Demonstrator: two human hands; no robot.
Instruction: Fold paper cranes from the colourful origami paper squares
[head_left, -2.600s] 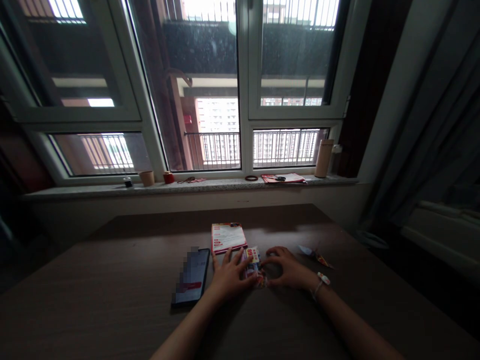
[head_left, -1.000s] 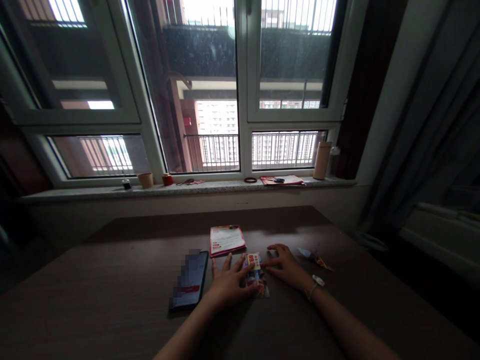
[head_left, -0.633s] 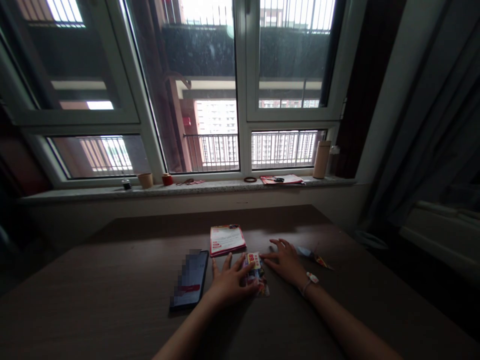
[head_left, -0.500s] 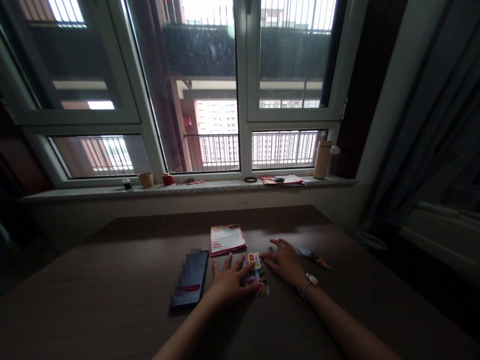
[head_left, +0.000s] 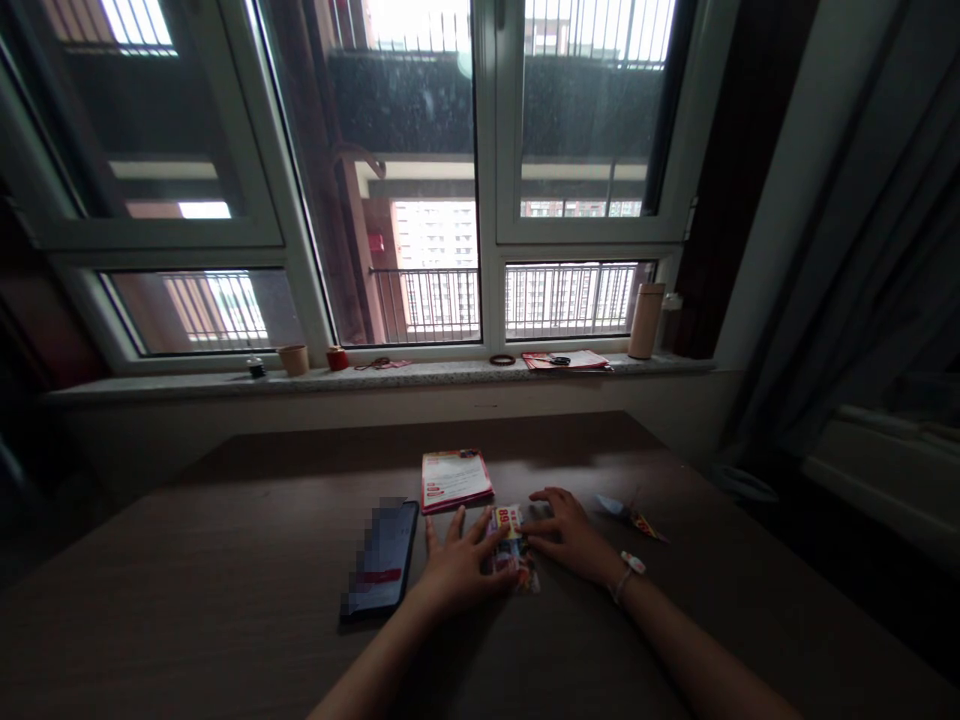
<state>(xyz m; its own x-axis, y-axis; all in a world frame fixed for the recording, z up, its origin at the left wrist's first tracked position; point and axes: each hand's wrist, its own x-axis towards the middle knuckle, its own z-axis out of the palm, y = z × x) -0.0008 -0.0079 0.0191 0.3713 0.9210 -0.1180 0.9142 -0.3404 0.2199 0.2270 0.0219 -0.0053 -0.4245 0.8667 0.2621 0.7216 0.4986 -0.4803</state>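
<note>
A small colourful printed packet (head_left: 511,562) with "89" on it lies flat on the brown table (head_left: 225,560). My left hand (head_left: 461,562) is spread open, its thumb and fingertips resting on the packet's left side and partly covering it. From the right, my right hand (head_left: 568,530) touches the packet's right edge with its fingertips; its fingers are apart. A bracelet (head_left: 632,564) is on my right wrist. Just beyond the packet sits a stack of red-edged white cards (head_left: 456,476). A dark phone (head_left: 382,560) lies to the left of my left hand.
A torn wrapper scrap (head_left: 643,524) lies right of my right hand. On the windowsill (head_left: 450,372) stand a paper cup (head_left: 293,360), a red spool (head_left: 337,358) and a tan bottle (head_left: 646,322). Scissors (head_left: 559,361) rest on papers there.
My right hand has shifted slightly, its fingers now lower and nearer the middle of the packet's right edge. My left hand and the packet have stayed in place.
</note>
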